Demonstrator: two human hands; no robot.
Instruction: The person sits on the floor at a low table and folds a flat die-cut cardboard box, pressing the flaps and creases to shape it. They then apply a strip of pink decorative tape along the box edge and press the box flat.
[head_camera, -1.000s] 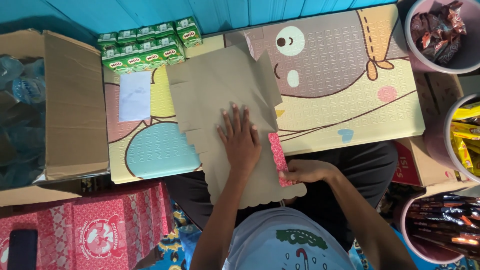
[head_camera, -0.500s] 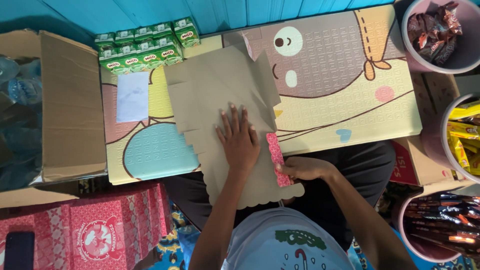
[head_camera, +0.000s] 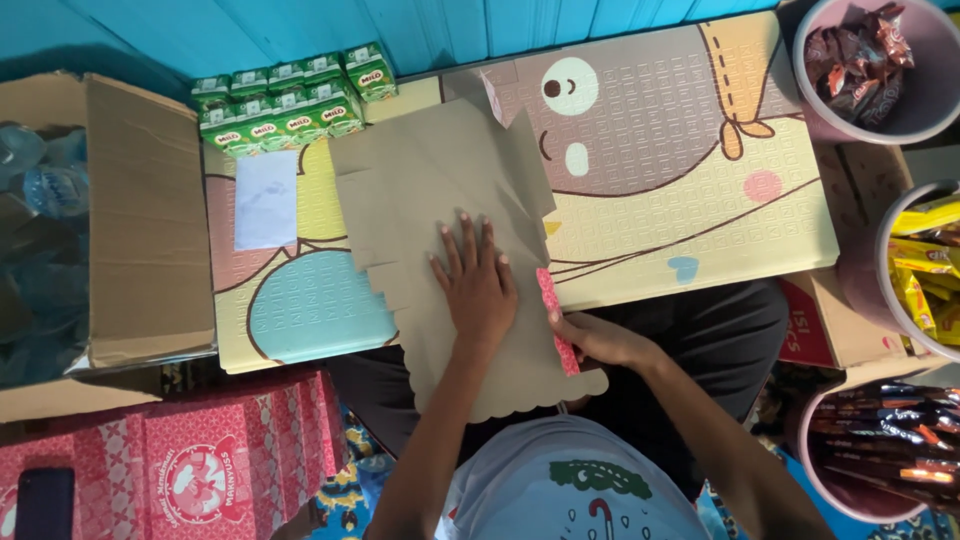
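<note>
Left hand flat on flattened brown carton; right hand pinching its pink edge strip.

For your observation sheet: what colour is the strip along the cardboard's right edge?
Pink-red strip, pinched by the right hand; head view shows it.

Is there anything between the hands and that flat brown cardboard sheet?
Nothing visible. The left hand lies flat on the brown cardboard sheet, and the right hand grips its right edge, where a red patterned strip shows.
</note>
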